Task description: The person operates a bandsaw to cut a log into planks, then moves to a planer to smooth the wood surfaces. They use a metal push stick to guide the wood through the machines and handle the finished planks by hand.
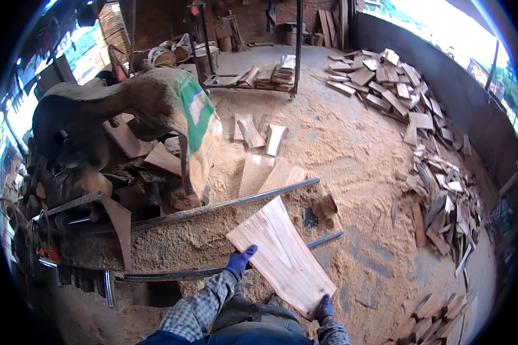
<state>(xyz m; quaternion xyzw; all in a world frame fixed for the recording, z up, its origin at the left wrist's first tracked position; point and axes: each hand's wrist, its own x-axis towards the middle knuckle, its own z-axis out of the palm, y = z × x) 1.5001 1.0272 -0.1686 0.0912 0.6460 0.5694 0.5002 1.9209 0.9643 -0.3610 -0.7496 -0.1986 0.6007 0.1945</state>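
Note:
A flat wooden board (285,256), pale with darker grain and slightly curved sides, is held at a slant in front of my body. My left hand (240,262), in a blue glove, grips its left edge near the upper end, thumb on top. At the lower right corner my right hand (326,309), also gloved, closes on the board with the thumb over its face. The fingers of both hands are mostly hidden beneath the wood. Behind the board run the metal rails (236,202) of a sawdust-covered machine bed.
A large dusty machine (121,103) with a green-and-white sack stands at left. Several cut boards (259,172) lie on the sawdust beyond the rails. Offcuts (391,86) are heaped along the right wall. More wood (434,319) is stacked at lower right; a metal rack (250,86) stands at the back.

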